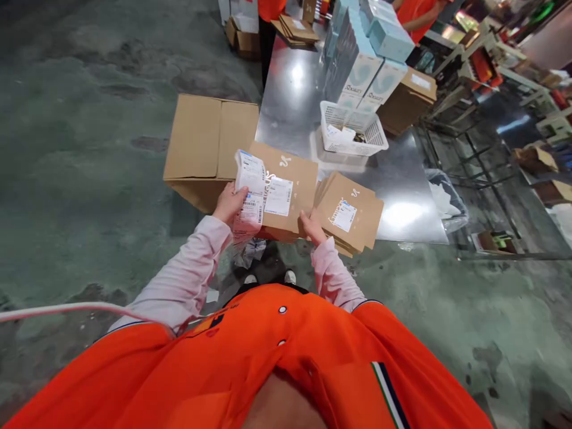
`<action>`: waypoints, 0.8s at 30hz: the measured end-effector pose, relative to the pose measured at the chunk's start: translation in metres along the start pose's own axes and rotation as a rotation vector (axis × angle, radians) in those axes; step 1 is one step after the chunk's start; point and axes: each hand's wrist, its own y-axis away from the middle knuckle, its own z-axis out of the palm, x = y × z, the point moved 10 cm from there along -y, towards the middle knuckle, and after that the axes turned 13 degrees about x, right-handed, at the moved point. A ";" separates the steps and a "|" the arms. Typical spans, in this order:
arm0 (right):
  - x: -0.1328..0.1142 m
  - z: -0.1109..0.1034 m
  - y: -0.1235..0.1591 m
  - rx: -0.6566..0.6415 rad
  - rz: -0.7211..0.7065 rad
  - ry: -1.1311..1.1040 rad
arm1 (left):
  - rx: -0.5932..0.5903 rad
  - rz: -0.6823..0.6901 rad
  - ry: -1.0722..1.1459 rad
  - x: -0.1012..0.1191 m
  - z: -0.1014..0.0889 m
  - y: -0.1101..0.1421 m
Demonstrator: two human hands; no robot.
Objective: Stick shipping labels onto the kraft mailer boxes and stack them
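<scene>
Left grip [230, 202] was closed on a sheaf of white labels [249, 190], thumb on top, the sheets fanned and printed with barcodes and small text too fine to read. Right grip [313, 226] was closed on the edge of a brown mailer [286, 179], with the fingers mostly hidden beneath it. The mailer was held flat, just beside the labels, over the near edge of the steel worktop [290, 107]. It bore a white script logo and a white barcode sticker [277, 196], neither legible.

Just right of it, a stack of matching mailers [351, 214] sat at the worktop's edge, its top one also carrying a logo and sticker. Left of the hands, an open cardboard carton [205, 143] stood on the concrete floor, its contents out of sight.

Farther along the worktop, a white plastic basket [353, 128] held papers and some dark items that were hard to make out. Behind it stood pale blue-and-white cartons [357, 65], their dark lettering blurred, perhaps "OKBABY". Two co-workers in orange [415, 15] were cut off at the top of the view, one showing only an arm and torso. Pink sleeves [187, 268] emerged from the person's orange shirt [268, 351].
</scene>
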 end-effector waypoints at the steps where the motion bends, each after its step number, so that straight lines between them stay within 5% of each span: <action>1: 0.004 -0.022 -0.002 0.056 0.023 -0.049 | -0.028 -0.033 0.071 0.006 0.004 0.009; 4: 0.021 -0.118 -0.008 0.266 0.083 -0.058 | -0.133 -0.188 0.443 0.031 0.018 0.038; 6: 0.031 -0.183 -0.009 0.371 0.145 0.148 | -0.146 -0.268 0.659 0.046 0.020 0.054; 8: 0.037 -0.225 -0.004 0.444 0.272 0.437 | -0.123 -0.255 0.694 0.056 0.016 0.067; 9: 0.034 -0.229 -0.001 0.431 0.298 0.536 | -0.117 -0.223 0.666 0.059 0.014 0.073; 11: 0.014 -0.187 0.004 0.238 0.218 0.506 | -0.132 -0.159 0.594 0.062 0.015 0.088; 14: -0.046 -0.058 0.038 -0.264 -0.038 -0.052 | -0.270 -0.134 0.447 0.056 0.029 0.113; 17: -0.080 0.013 0.071 -0.338 -0.062 -0.412 | -0.292 -0.153 0.432 0.048 0.028 0.121; 20: -0.086 0.037 0.086 -0.365 -0.029 -0.413 | -0.161 -0.180 0.489 0.038 0.008 0.111; 24: -0.100 0.010 0.064 -0.268 -0.100 -0.245 | -0.170 -0.237 0.456 0.023 0.007 0.112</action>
